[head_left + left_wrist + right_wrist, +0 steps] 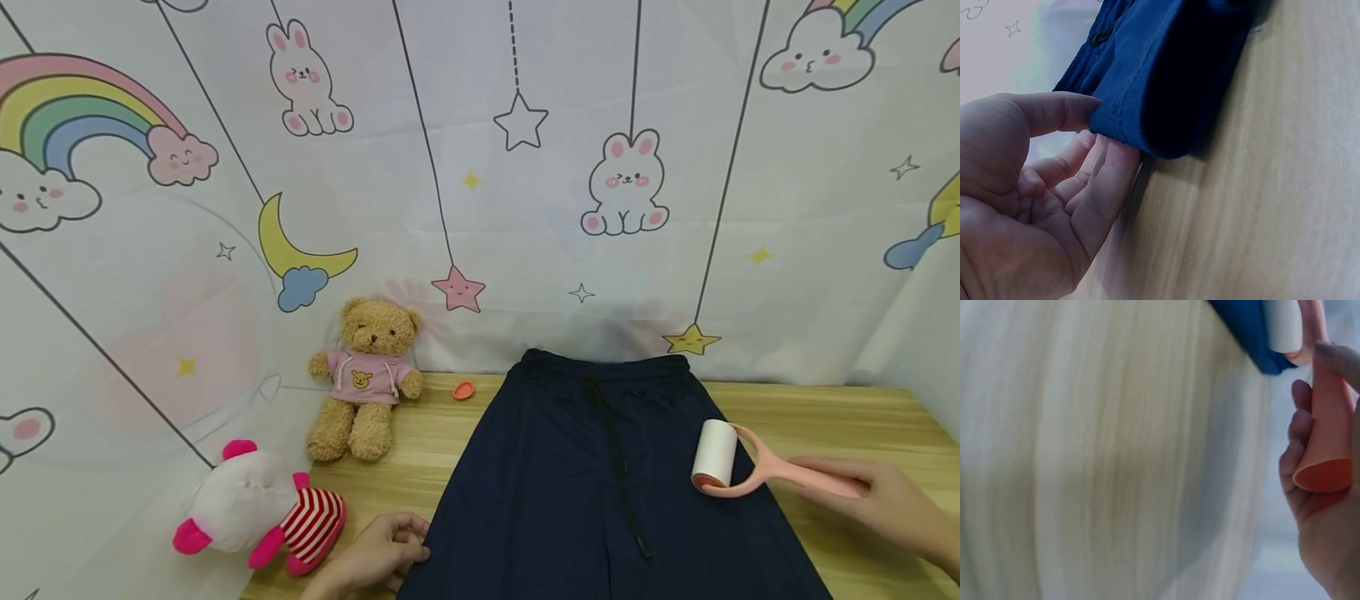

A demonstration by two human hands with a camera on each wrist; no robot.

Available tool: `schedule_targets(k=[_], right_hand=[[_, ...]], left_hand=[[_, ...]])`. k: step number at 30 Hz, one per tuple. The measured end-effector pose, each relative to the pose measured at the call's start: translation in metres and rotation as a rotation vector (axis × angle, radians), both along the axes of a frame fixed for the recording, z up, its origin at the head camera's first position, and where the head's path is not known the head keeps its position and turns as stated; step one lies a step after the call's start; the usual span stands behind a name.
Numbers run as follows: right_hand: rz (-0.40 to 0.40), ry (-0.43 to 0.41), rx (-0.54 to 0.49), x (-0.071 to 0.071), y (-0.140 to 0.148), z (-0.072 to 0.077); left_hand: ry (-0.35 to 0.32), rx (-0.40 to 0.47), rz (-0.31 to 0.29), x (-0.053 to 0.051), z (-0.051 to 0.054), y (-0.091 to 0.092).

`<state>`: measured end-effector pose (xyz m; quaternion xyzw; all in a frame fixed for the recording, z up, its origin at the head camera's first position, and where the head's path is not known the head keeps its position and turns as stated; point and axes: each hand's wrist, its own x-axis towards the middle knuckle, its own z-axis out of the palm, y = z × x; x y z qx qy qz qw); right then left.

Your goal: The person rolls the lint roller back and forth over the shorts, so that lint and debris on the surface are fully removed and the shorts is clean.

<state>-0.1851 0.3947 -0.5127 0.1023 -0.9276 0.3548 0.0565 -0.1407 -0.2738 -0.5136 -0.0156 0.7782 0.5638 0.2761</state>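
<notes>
Navy shorts (pixel 540 467) with a dark drawstring lie spread on the wooden table, waistband toward the back. My left hand (pixel 378 550) pinches their left edge; in the left wrist view, thumb and fingers hold the hem (pixel 1125 119) between them. My right hand (pixel 885 504) grips the pink handle of a lint roller (pixel 772 471). Its white roll (pixel 715 450) sits over the right side of the shorts, below the waistband. The right wrist view shows the fingers curled round the hollow handle (pixel 1329 437), with the roll (pixel 1282 325) by the blue cloth.
A teddy bear (pixel 371 375) in a pink hoodie sits at the back left. Beside it lies a small orange-red oval piece (pixel 463 390). A white and pink plush toy (pixel 247 508) with red stripes lies at the left. A printed cloth (pixel 525 208) hangs behind the wooden table (pixel 832 408).
</notes>
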Motion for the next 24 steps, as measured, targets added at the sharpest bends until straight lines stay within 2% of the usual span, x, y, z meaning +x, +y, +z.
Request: schedule_targets(k=[8,11,15,20,24], right_hand=[[-0.135,-0.101,0.105,0.007,0.021,0.005],[-0.165,-0.065,0.115,0.010,0.025,0.005],[-0.173,-0.004,0.090,0.014,0.030,0.002],[-0.175,-0.022,0.060,0.012,0.032,0.003],[-0.176,-0.045,0.134,0.006,0.027,0.008]], left_hand=[[0.003,-0.009,0.001,0.000,0.002,0.001],[0.003,-0.007,0.005,0.001,0.003,0.001],[0.004,-0.001,0.010,0.002,0.003,0.002],[-0.001,0.003,0.015,0.001,0.002,0.002],[-0.005,-0.001,0.017,0.002,0.003,0.002]])
